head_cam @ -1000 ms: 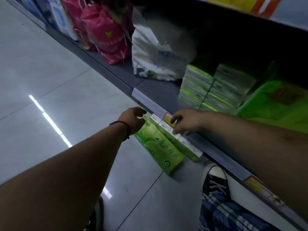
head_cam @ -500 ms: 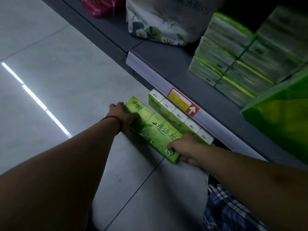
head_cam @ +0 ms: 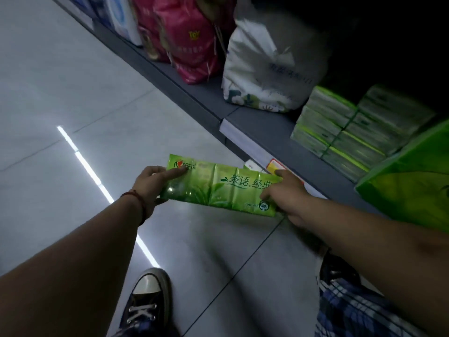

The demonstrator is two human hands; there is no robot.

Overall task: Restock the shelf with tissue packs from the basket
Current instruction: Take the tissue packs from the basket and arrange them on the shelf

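A long green tissue pack [head_cam: 218, 186] with white printed characters hangs above the floor, level and in front of the bottom shelf [head_cam: 262, 127]. My left hand [head_cam: 150, 188] grips its left end, and my right hand [head_cam: 284, 193] grips its right end. A second pack [head_cam: 251, 165] peeks out just behind it against the shelf edge, mostly hidden. Stacked green tissue packs [head_cam: 345, 132] sit on the shelf at the right. No basket is in view.
A white floral bag [head_cam: 264, 76] and pink bags [head_cam: 187, 42] stand on the shelf to the left of the stack. A large green pack [head_cam: 408, 181] juts out at right. A price tag [head_cam: 274, 165] marks the shelf edge. My shoe [head_cam: 145, 302] stands on the tiled floor.
Both hands closed on the ends of the green pack lying on the floor and lifted it up. The view has tilted up and back toward the shelf.
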